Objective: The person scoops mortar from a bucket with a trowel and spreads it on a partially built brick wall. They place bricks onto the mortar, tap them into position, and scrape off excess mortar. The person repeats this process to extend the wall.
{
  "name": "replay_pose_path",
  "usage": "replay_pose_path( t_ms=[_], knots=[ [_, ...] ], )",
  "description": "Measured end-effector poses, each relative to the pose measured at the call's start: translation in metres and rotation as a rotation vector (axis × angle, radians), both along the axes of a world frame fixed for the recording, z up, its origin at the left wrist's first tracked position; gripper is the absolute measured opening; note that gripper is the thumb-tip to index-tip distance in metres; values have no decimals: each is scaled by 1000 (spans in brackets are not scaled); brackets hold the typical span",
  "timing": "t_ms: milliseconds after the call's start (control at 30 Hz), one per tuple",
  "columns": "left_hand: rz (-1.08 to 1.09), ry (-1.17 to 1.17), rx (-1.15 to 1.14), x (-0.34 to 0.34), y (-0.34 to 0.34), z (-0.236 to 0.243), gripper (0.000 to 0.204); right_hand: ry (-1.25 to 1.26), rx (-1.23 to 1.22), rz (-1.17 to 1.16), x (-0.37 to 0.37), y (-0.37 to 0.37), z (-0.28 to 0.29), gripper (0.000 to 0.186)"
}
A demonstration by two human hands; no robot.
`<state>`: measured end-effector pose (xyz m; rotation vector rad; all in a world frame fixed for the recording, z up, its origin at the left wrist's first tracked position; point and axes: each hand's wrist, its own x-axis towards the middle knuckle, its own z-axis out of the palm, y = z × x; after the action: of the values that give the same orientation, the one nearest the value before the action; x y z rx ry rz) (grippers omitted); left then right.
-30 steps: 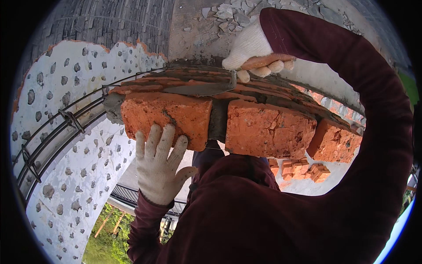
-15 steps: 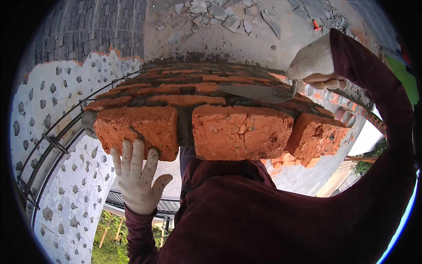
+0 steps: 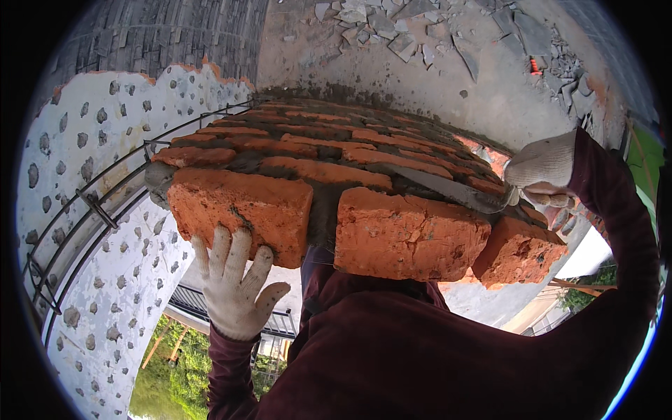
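Observation:
A brick wall [image 3: 301, 131] with grey mortar joints runs across the middle. Along its near top edge sit a left brick [image 3: 238, 206], a middle brick [image 3: 413, 234] and a right brick [image 3: 519, 252]. Wet mortar [image 3: 324, 213] fills the gap between the left and middle ones. My left hand [image 3: 234, 294], in a white knit glove, lays its spread fingertips against the left brick's near face. My right hand [image 3: 546, 168], gloved too, is closed round a trowel's handle, which the fingers mostly hide. The trowel's blade [image 3: 455, 192] lies flat along the far edge of the middle brick.
Curved steel bars [image 3: 87, 199] stand beside the wall on the left, before a white wall [image 3: 105, 147] dotted with mortar dabs. Broken slabs [image 3: 381, 26] litter the concrete floor beyond. A black railing [image 3: 192, 301] and greenery show far below on the left.
The trowel and my right hand have come nearer, bringing the blade to the middle brick's far edge. My left hand keeps its place on the left brick. The whole view has shifted a little.

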<state>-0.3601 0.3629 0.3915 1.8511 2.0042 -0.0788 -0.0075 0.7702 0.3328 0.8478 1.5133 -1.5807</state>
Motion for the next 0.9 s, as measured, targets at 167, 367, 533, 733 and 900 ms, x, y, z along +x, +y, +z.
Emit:
replay_pose_path(
  t_ms=[167,367,533,733,900],
  knots=[
    [-18,-14,49,-4,1,-9,71,-181,23,203,28,39,-22,33],
    [-47,8,35,-8,6,-4,66,-118,-89,-29,-18,25,26,26],
    [-36,60,26,1,-6,7,64,66,-4,112,-58,0,55,42],
    [-134,-11,265,-14,0,-4,68,382,393,-310,-16,-82,153,56],
    [-213,-368,562,-29,-21,9,70,579,1048,-844,38,-262,185,55]
  ],
)
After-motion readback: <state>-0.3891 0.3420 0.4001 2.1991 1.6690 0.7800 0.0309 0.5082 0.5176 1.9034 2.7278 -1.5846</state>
